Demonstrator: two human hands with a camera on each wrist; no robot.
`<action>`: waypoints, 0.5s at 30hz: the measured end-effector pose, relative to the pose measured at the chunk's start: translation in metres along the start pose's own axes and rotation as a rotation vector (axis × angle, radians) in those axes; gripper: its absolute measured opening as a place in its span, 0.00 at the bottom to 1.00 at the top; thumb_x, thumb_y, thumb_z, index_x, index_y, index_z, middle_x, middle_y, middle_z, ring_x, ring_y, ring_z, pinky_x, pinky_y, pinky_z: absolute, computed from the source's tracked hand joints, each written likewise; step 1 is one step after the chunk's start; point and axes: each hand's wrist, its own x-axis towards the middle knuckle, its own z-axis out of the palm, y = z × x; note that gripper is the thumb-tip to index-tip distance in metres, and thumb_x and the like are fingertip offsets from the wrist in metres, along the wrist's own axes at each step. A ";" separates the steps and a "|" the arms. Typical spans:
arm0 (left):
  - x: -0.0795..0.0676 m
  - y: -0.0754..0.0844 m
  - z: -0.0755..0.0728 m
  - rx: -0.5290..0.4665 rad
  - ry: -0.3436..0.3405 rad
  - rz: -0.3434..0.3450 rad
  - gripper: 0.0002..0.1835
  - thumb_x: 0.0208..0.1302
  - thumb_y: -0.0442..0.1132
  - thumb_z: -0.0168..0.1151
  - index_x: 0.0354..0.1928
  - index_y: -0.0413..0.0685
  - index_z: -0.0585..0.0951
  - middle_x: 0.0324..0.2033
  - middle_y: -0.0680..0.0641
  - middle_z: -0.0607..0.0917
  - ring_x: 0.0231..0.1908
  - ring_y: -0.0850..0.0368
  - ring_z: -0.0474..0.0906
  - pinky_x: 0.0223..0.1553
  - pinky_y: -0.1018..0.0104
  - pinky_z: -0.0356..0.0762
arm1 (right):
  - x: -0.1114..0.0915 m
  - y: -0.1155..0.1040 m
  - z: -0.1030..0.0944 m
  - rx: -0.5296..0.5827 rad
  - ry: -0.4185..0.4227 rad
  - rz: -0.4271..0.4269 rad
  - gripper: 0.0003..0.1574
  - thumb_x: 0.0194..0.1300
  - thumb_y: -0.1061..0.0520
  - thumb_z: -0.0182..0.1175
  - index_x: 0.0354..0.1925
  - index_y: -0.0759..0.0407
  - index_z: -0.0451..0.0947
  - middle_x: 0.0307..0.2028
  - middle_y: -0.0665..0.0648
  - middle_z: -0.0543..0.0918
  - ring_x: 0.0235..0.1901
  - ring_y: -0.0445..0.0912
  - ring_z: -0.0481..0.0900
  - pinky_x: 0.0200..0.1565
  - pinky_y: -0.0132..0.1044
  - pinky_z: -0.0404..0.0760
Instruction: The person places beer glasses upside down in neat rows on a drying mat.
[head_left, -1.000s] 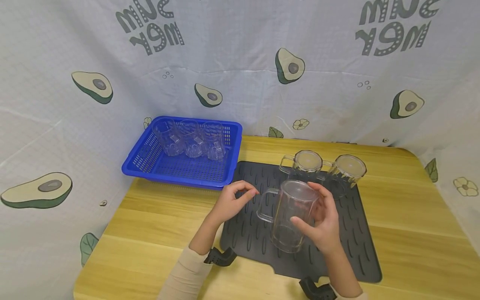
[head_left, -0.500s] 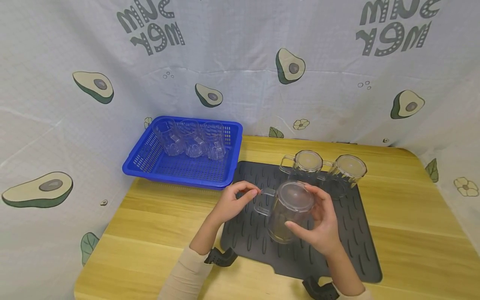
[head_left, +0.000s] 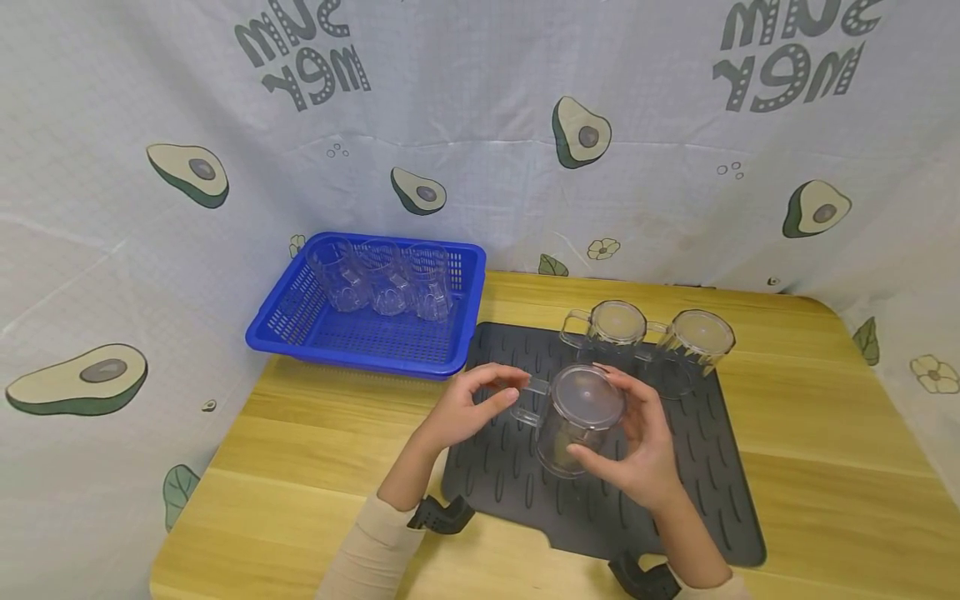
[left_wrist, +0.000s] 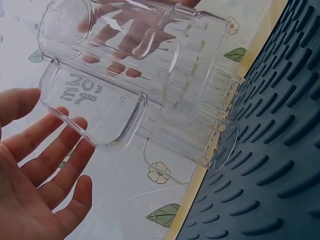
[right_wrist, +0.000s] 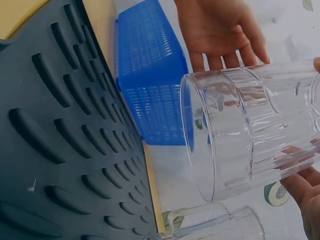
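My right hand (head_left: 648, 454) grips a clear glass mug (head_left: 570, 433) by its side, thumb and fingers spread around the body. The mug is held base up over the dark drying mat (head_left: 487, 475), and its open rim (right_wrist: 212, 185) faces the mat in the right wrist view. Its handle (left_wrist: 92, 137) points toward my left hand (head_left: 476, 408). In the left wrist view the fingertips of that hand are right at the handle, fingers loosely bent and not wrapped around it. Two similar mugs (head_left: 618, 325) (head_left: 701, 337) stand upside down at the mat's far edge.
A blue plastic basket (head_left: 360, 358) at the back left holds three clear glasses (head_left: 341, 279). The wooden table (head_left: 292, 475) extends around the mat. A white curtain (head_left: 495, 192) printed with avocados hangs behind and beside the table.
The mug in my right hand has tipped so its base faces more upward, and has shifted slightly left. My left hand has moved a little right, its fingers opening at the handle.
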 end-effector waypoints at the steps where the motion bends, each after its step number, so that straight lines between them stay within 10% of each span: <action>1: 0.000 0.000 0.000 0.002 -0.004 0.006 0.16 0.72 0.40 0.55 0.54 0.36 0.79 0.47 0.40 0.83 0.50 0.53 0.79 0.51 0.57 0.76 | 0.000 0.001 0.000 0.002 -0.004 0.000 0.54 0.51 0.56 0.76 0.59 0.85 0.55 0.63 0.66 0.67 0.60 0.52 0.71 0.56 0.33 0.74; 9: 0.000 0.000 0.000 0.026 -0.052 0.031 0.20 0.72 0.44 0.57 0.56 0.36 0.78 0.47 0.40 0.84 0.49 0.52 0.80 0.49 0.56 0.77 | -0.003 0.006 0.000 0.015 -0.025 0.013 0.53 0.52 0.56 0.75 0.59 0.85 0.55 0.64 0.66 0.67 0.61 0.52 0.71 0.56 0.33 0.74; 15: 0.000 -0.002 0.000 -0.021 -0.060 -0.021 0.13 0.69 0.29 0.57 0.53 0.31 0.78 0.45 0.37 0.83 0.46 0.51 0.81 0.45 0.59 0.80 | -0.006 0.011 0.001 -0.006 -0.037 0.035 0.54 0.52 0.56 0.75 0.61 0.85 0.54 0.63 0.66 0.68 0.61 0.51 0.71 0.56 0.32 0.74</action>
